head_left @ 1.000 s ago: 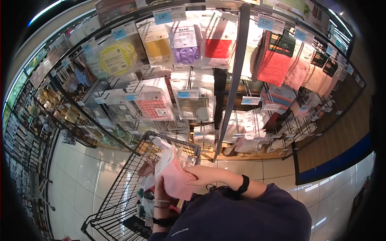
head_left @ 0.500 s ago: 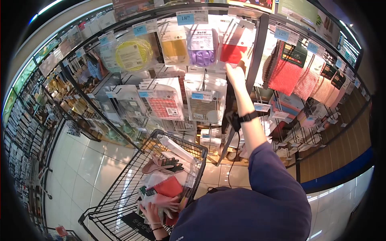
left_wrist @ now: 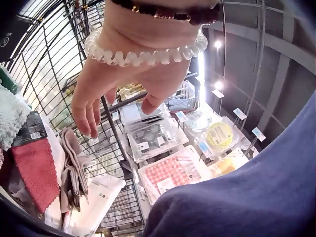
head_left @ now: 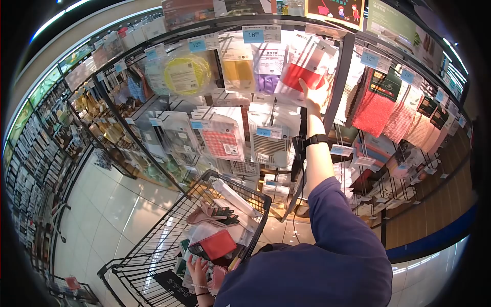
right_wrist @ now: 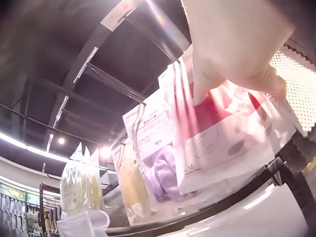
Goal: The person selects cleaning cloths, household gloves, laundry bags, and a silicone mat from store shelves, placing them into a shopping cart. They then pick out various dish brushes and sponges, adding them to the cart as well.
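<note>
Red packet [head_left: 296, 75]: tilting at the upper display rack, top leaning right, one edge overlapping the purple household-gloves packet [head_left: 269, 64]; the views are not plainly showing whether it is clear of its peg.
Right hand [head_left: 318, 95]: gripping the packet's lower right part, thumb pressing the front, other fingers partly hidden.
Sound handling: probably keeping the thumb flat and the pressure light, since the wrapping is looking thin and flexible; easing the hanging end along the peg rather than tugging downward would likely be sparing the card from tearing and the neighbouring packets from swinging.
Left hand [head_left: 198, 272]: hanging over the shopping cart [head_left: 171, 286], fingers loose and parted, holding nothing.
Cart load: a red zigzag-edged cloth [head_left: 220, 244] lying among folded and bagged goods.
Rack: blue-and-white price tags [head_left: 253, 36] fronting rows of packets, red-checked ones [head_left: 220, 140] hanging lower down; a dark post [head_left: 343, 66] standing between them and textured red cloths [head_left: 376, 105].
Store aisle: pale, glossy floor tiles [head_left: 107, 197] reflecting strip lights, more stocked shelving curving away at left.
</note>
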Motion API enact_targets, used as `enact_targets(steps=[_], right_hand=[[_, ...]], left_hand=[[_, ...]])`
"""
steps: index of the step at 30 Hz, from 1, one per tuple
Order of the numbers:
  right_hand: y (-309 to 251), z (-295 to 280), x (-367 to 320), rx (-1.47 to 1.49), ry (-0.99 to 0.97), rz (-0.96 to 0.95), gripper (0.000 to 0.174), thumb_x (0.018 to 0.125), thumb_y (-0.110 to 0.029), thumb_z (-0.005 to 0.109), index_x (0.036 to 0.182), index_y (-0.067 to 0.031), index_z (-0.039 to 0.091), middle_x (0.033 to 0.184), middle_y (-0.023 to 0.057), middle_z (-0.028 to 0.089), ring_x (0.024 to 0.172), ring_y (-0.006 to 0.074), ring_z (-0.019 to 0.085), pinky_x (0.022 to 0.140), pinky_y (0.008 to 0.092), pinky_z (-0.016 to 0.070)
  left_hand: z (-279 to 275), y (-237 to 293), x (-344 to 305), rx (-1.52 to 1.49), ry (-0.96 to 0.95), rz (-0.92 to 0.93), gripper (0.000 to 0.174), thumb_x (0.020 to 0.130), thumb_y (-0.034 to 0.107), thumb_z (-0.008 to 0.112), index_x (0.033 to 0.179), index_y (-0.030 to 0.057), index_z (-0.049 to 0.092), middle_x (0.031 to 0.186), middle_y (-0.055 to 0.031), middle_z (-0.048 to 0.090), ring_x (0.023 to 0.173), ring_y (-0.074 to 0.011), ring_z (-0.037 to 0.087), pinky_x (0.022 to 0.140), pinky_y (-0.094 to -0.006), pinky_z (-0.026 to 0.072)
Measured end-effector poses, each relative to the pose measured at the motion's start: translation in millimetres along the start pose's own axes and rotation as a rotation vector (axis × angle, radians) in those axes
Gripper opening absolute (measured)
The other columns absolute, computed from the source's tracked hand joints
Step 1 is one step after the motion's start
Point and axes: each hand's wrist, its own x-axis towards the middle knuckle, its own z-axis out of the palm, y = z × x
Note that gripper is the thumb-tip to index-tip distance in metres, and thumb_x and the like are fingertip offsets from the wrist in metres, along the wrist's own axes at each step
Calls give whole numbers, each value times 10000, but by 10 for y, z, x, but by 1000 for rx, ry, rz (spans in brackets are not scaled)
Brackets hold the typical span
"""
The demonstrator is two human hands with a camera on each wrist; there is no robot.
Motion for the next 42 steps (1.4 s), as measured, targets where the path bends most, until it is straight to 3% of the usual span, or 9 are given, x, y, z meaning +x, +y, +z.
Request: enact_targets(steps=[27,29,30,31,33,34,36,40,42], right_hand=[[-550,-11,-35,-110,162,-163,987,584,-640,639,1218,63,363,1138,199,497,989,247,490,880,361,365],[-682,-91,-196,210,-43,-36,825,603,-413,741,1182,31,356,1063,210,520,944,264,523,829,369,403],[-550,21,-69,160,185,-288,778,591,-442,750,1131,19,432,1006,139,551,924,209,526,805,321,409],[-492,42,-52,160,183,-288,778,591,-442,750,1131,19,432,1006,139,551,924,209,526,805,321,409],[-660,7,-313,639,-68,-404,618,646,-343,732,1074,15,468,945,113,571,884,180,539,776,314,426],[-624,29,-267,638,-68,-404,618,646,-343,732,1074,15,468,945,113,571,884,180,539,776,314,426],[-601,63,-190,817,-315,-215,472,684,-216,707,1048,5,502,940,94,579,867,159,545,757,292,437],[-847,7,-627,819,-157,-239,374,696,-72,675,1033,8,531,911,75,592,830,154,566,725,255,456],[-883,-17,-852,908,-183,-227,340,685,-117,690,974,-8,549,905,82,598,789,143,577,711,267,463]], left_hand=[[-30,-95,139,1,-84,2,437,853,143,509,1236,110,301,1022,-105,510,757,-185,595,576,-239,460],[-19,-86,129,18,-88,15,431,854,144,505,1233,101,306,1020,-106,510,764,-187,595,576,-235,458],[-8,-74,115,17,-86,14,431,854,144,505,1233,101,306,1020,-106,510,764,-187,595,576,-235,458],[7,-59,97,27,-86,17,428,855,144,502,1233,97,306,1021,-106,511,768,-187,596,575,-232,458],[14,-56,87,37,-86,19,426,856,145,500,1232,93,307,1021,-106,511,772,-186,596,574,-229,458],[4,-65,97,50,-96,15,423,857,147,498,1232,93,308,1021,-104,512,772,-181,593,576,-226,458],[13,-68,106,58,-108,8,421,859,149,496,1231,93,309,1021,-102,512,773,-176,591,579,-224,459],[78,-58,123,138,-172,25,400,864,174,481,1229,103,332,1000,-90,532,795,-185,579,634,-266,463],[156,-20,135,146,-195,25,394,868,168,473,1229,95,333,990,-87,536,798,-180,578,636,-262,466]])
